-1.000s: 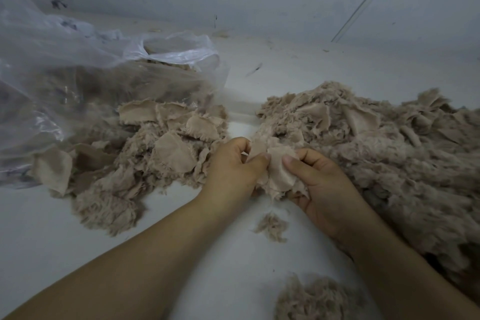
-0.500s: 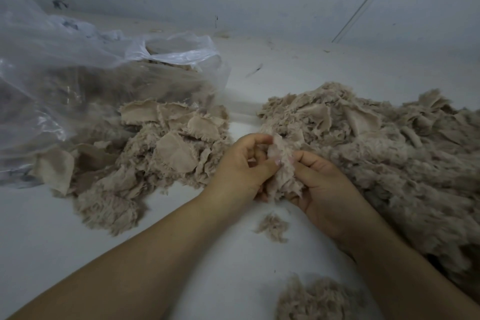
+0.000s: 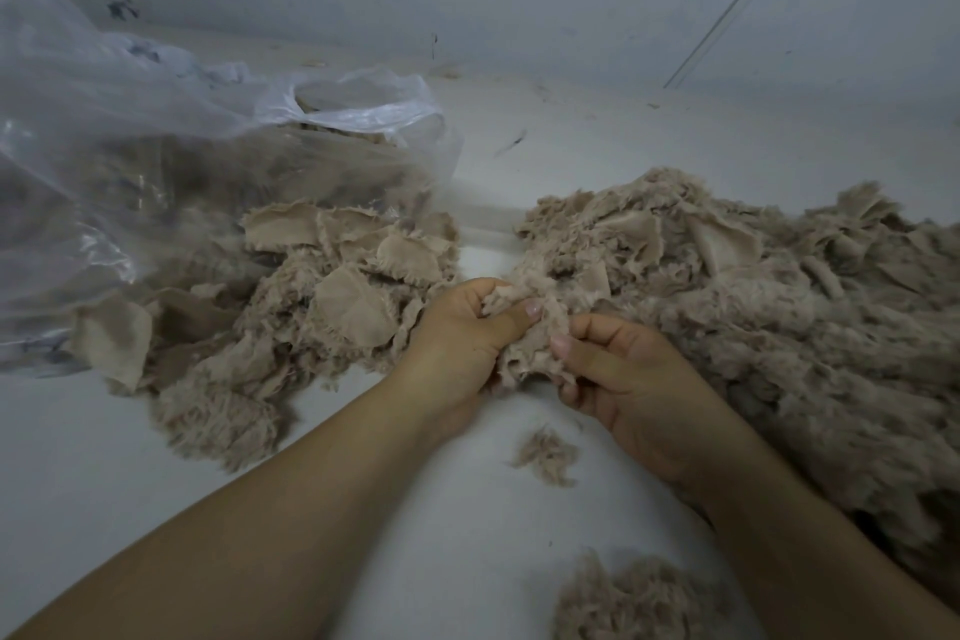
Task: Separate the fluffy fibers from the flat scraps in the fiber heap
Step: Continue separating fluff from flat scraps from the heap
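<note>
While we work at the near edge of the big fiber heap (image 3: 779, 327) on our right, both our hands are closed on one small clump (image 3: 530, 343) of beige material held just above the white surface (image 3: 467, 509): our left hand (image 3: 457, 338) has its thumb pressed over the top of the clump with the fingers curled behind, and our right hand (image 3: 618, 369) pinches its lower edge between thumb and curled fingers. We judge this stuff to be very light, soft and limp, with no stiffness to push against, so it should be pulled apart rather than lifted as a piece. The fluffy fibers look loose and clingy, likely to shed in tufts, as the small tuft (image 3: 545, 455) lying below our hands suggests; the flat scraps (image 3: 353, 312), like those in the pile on our left in front of the clear plastic bag (image 3: 130, 146), have a woven face with frayed edges and should hold together under a tug. We would take a scrap by its flat cloth edge with one hand and draw the fluff off with fingertips of the other, close to where they join. Gripping only fluff would probably tear away a wisp. Another loose wad (image 3: 634, 598) sits at the bottom edge.
</note>
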### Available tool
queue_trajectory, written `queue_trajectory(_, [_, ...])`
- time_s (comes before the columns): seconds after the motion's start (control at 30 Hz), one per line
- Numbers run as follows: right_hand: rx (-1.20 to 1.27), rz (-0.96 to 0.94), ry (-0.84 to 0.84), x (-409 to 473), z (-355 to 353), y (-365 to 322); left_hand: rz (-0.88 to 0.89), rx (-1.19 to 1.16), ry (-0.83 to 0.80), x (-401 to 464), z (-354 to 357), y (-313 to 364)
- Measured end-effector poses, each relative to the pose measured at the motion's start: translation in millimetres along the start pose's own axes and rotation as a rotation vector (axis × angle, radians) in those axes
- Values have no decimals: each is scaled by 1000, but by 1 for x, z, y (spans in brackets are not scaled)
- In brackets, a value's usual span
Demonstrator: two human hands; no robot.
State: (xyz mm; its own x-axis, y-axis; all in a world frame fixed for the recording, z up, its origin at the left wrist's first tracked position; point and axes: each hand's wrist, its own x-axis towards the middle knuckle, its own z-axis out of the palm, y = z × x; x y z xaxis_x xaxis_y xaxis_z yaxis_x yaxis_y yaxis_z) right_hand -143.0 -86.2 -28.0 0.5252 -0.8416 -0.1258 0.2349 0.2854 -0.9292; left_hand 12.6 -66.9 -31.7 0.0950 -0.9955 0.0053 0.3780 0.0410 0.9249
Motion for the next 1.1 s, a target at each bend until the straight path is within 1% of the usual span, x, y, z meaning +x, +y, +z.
queue_trajectory(0.07, [-60, -2, -10, -1, 0, 0, 2, -10, 20, 1, 0, -1])
queue_trajectory(0.23, [-211, -12, 25, -1, -2, 1, 23, 37, 55, 1, 2, -1])
queue_trajectory(0.37, [-234, -18, -41, -3, -2, -1, 38, 55, 99, 0, 4, 0])
queue_trajectory(0.47, [-271, -13, -127, -5, -4, -3, 23, -6, 150, 0, 5, 3])
queue_trajectory(0.57, [-315, -9, -165, -7, -4, -4, 23, -6, 190, 0, 4, 3])
queue_trajectory(0.87, [-268, 39, -127, -6, 1, -6, 80, -21, 106, -2, 2, -1])
queue_trajectory(1.0, [-256, 57, -104, -6, 4, -5, 103, 64, 65, -3, 3, -3])
queue_trajectory(1.1, [-258, 65, -90, -5, 2, -4, 107, 45, 66, -3, 3, -3])
